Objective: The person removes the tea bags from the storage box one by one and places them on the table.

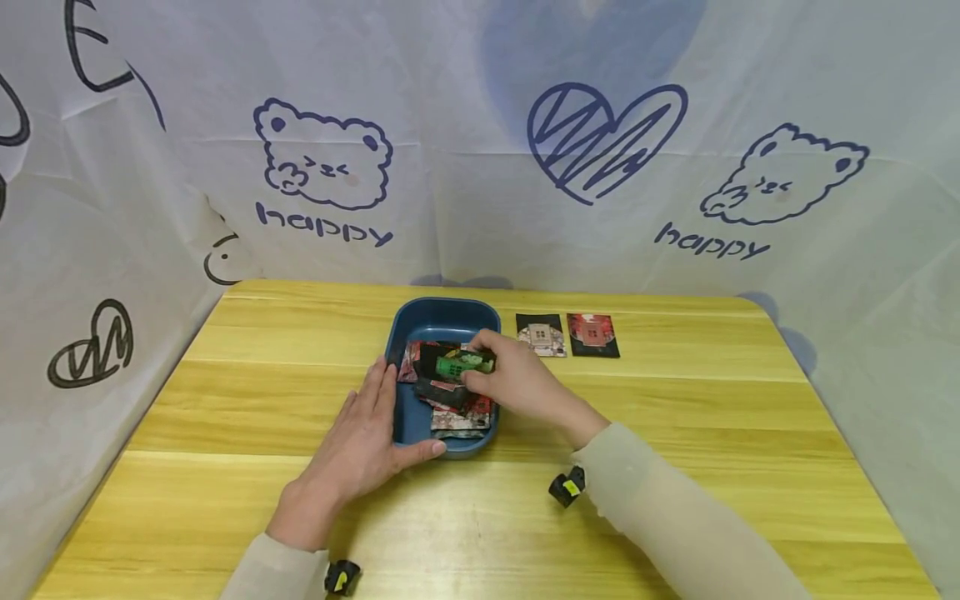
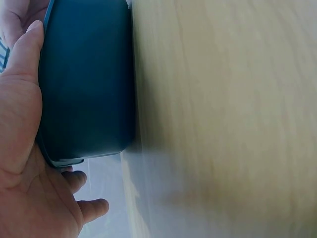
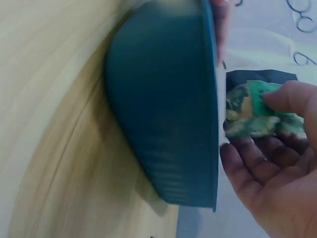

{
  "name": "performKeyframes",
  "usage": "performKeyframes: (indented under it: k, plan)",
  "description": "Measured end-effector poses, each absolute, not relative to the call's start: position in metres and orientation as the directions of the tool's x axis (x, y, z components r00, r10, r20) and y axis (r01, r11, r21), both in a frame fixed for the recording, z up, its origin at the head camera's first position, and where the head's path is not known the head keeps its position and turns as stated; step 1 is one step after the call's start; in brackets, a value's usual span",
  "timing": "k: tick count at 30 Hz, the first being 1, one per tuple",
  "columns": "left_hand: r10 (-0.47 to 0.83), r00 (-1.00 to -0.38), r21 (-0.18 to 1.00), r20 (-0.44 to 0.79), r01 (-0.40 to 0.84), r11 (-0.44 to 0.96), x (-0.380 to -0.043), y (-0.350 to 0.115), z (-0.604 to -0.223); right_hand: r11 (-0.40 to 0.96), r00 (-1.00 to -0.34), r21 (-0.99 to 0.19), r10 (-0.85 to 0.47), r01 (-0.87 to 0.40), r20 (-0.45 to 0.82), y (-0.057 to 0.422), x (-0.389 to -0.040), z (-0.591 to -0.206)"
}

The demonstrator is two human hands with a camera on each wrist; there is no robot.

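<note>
A dark blue plastic tray (image 1: pixel 408 421) holds several small printed packets (image 1: pixel 459 415) in a loose pile. My right hand (image 1: pixel 517 377) pinches a small black and green packet (image 1: pixel 453 367) between thumb and fingers, over the tray's right side. The right wrist view shows that packet (image 3: pixel 240 106) above the rim, with the thumb on its green label. My left hand (image 1: pixel 356 446) rests against the tray's near left corner, fingers extended along the left wall and thumb on the front rim. In the left wrist view its thumb (image 2: pixel 25 52) lies along the tray edge.
To the tray's right, a black and pale packet (image 1: pixel 540 335) and a black and red packet (image 1: pixel 593 335) lie flat side by side. The wooden table (image 1: pixel 675 467) ends at a white cloth (image 1: pixel 465 208) with drawn bears and hearts behind and at the sides.
</note>
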State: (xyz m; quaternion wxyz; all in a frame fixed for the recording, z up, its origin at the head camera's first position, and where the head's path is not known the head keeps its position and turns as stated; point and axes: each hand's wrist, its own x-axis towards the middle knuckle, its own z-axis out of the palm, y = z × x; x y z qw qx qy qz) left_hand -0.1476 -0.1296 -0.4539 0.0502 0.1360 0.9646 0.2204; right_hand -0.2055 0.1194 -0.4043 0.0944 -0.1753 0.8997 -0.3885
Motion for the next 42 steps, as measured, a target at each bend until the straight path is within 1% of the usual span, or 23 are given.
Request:
performKeyframes:
  k: [5,12,14,20,22,25,29,31,35,38,40,42]
  plan:
    - [0.282,-0.959,0.437,-0.039,0.238,0.867,-0.148,-0.13,-0.455,0.591,-0.961,-0.79,-0.278,-0.162,-0.011,0.139,-0.21,-0.402]
    - [0.285,-0.958,0.434,-0.033,0.244,0.867,-0.148,-0.13,-0.455,0.552,-0.974,-0.815,-0.214,-0.179,0.069,0.177,-0.218,-0.409]
    - [0.287,-0.957,0.433,-0.033,0.245,0.867,-0.148,-0.13,-0.455,0.523,-0.977,-0.837,-0.203,-0.163,0.063,0.19,-0.22,-0.413]
    - [0.289,-0.957,0.437,-0.036,0.245,0.865,-0.148,-0.13,-0.455,0.4,-0.996,-0.916,-0.079,-0.003,-0.031,0.227,-0.23,-0.422]
    - [0.29,-0.956,0.439,-0.038,0.245,0.865,-0.148,-0.13,-0.455,0.417,-0.999,-0.909,-0.033,0.024,-0.042,0.242,-0.234,-0.425]
    - [0.292,-0.956,0.439,-0.042,0.245,0.864,-0.148,-0.13,-0.455,0.48,-0.999,-0.876,0.012,0.038,-0.037,0.267,-0.239,-0.428]
    - [0.291,-0.956,0.44,-0.04,0.245,0.864,-0.149,-0.129,-0.454,0.553,-0.998,-0.831,0.049,0.068,-0.049,0.303,-0.246,-0.426]
    - [0.291,-0.956,0.441,-0.038,0.246,0.863,-0.149,-0.128,-0.454,0.581,-0.995,-0.808,0.06,0.095,-0.074,0.322,-0.25,-0.425]
    - [0.294,-0.955,0.445,-0.04,0.247,0.861,-0.149,-0.127,-0.454,0.631,-0.987,-0.762,0.039,0.145,-0.155,0.354,-0.257,-0.424]
    - [0.293,-0.955,0.448,-0.046,0.242,0.861,-0.148,-0.127,-0.454,0.667,-0.977,-0.727,0.004,0.163,-0.215,0.369,-0.261,-0.425]
    - [0.288,-0.956,0.45,-0.05,0.236,0.861,-0.148,-0.128,-0.454,0.703,-0.971,-0.694,-0.017,0.159,-0.239,0.375,-0.264,-0.427]
    - [0.288,-0.956,0.45,-0.05,0.236,0.861,-0.148,-0.129,-0.454,0.758,-0.972,-0.64,-0.033,0.126,-0.231,0.378,-0.267,-0.429]
